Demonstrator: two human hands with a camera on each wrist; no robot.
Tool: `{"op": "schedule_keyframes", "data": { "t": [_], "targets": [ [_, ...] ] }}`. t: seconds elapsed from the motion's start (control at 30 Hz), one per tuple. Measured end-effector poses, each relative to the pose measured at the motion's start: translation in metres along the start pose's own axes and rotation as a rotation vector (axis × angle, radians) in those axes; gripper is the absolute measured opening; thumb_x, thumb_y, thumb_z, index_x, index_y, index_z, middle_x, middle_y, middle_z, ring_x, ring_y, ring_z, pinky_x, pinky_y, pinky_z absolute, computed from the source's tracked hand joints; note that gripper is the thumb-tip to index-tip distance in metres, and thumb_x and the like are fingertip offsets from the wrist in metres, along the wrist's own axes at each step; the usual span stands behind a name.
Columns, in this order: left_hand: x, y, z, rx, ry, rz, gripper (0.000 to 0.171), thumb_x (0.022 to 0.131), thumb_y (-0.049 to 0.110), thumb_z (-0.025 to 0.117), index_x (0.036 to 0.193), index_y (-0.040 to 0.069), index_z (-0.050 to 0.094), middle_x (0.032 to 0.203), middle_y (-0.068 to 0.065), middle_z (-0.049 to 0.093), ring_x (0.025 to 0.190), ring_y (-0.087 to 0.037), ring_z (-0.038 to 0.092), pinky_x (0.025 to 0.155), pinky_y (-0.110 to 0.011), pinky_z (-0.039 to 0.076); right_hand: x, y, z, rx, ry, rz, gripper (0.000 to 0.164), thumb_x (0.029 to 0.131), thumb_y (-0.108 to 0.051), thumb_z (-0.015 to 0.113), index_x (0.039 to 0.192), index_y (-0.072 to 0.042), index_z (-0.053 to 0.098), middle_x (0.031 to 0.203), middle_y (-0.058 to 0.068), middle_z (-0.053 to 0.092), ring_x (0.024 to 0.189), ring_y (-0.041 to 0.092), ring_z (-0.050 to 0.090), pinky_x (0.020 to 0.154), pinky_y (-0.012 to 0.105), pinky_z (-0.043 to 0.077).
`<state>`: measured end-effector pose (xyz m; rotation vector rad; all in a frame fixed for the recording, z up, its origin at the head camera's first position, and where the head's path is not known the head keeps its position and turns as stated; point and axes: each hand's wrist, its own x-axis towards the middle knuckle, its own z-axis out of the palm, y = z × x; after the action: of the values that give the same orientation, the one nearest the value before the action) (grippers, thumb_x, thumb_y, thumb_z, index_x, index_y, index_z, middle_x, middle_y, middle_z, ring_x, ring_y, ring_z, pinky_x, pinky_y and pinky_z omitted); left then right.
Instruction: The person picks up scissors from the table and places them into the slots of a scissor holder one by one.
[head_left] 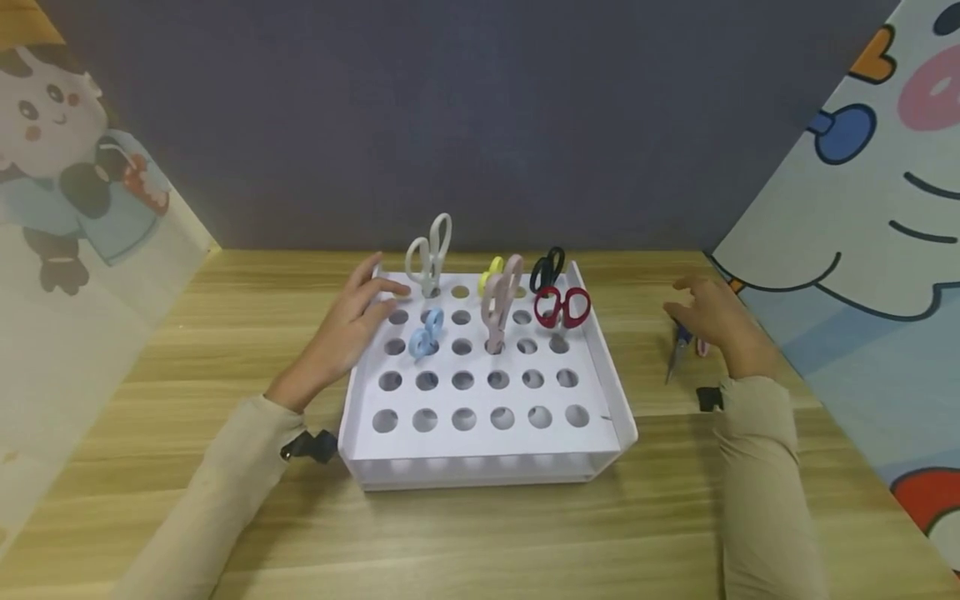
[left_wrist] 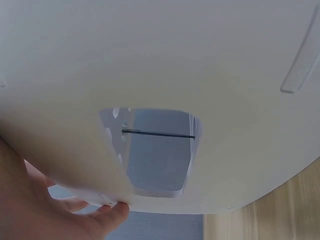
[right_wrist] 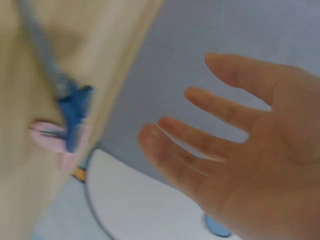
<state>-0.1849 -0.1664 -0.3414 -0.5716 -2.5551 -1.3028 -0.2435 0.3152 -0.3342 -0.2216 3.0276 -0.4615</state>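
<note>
In the head view, a white rack with rows of round holes stands on the table, several scissors upright in it. My left hand grips its left side panel near the far corner, thumb and a finger over the holed top. The left wrist view has fingertips at the panel's edge, near a cut-out. My right hand hovers right of the rack with relaxed, spread fingers and nothing in it. Close by on the table lie blue-handled scissors and pink-handled scissors, both blurred in the right wrist view.
The rack bears white, yellow, pink, light blue, black and red scissors. A grey partition closes the table's back. Cartoon-printed panels flank both sides.
</note>
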Motion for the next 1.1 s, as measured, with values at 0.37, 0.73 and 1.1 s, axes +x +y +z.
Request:
{"op": "schedule_keyframes", "data": {
  "t": [0.37, 0.73, 1.1],
  "targets": [
    [0.002, -0.001, -0.005, -0.139, -0.040, -0.035, 0.025, 0.091, 0.005, 0.043, 0.110, 0.004, 0.058, 0.147, -0.001, 0.015, 0.134, -0.029, 0.015, 0.104, -0.056, 0.016, 0.007, 0.034, 0.027, 0.054, 0.023, 0.037, 0.058, 0.091, -0.027, 0.043, 0.131, 0.013, 0.028, 0.085, 0.034, 0.057, 0.051, 0.035, 0.058, 0.079, 0.055, 0.043],
    [-0.005, 0.024, -0.008, -0.196, -0.009, -0.100, 0.032, 0.088, -0.003, 0.036, 0.115, -0.003, 0.053, 0.149, -0.006, 0.012, 0.134, -0.035, 0.012, 0.105, -0.059, 0.009, 0.022, 0.051, 0.046, -0.037, -0.056, 0.015, 0.055, 0.084, -0.022, 0.054, 0.123, 0.014, 0.039, 0.122, 0.037, 0.040, 0.114, 0.052, 0.029, 0.097, 0.063, 0.011],
    [0.003, -0.011, 0.001, -0.163, 0.119, -0.058, 0.026, 0.085, -0.001, 0.046, 0.100, 0.009, 0.064, 0.143, 0.008, 0.029, 0.133, -0.018, 0.023, 0.106, -0.049, 0.017, 0.015, 0.049, 0.043, 0.045, -0.021, 0.095, 0.045, 0.081, -0.011, 0.054, 0.122, 0.004, 0.046, 0.117, 0.033, 0.047, 0.072, 0.035, 0.055, 0.064, 0.045, 0.046]
  ]
}}
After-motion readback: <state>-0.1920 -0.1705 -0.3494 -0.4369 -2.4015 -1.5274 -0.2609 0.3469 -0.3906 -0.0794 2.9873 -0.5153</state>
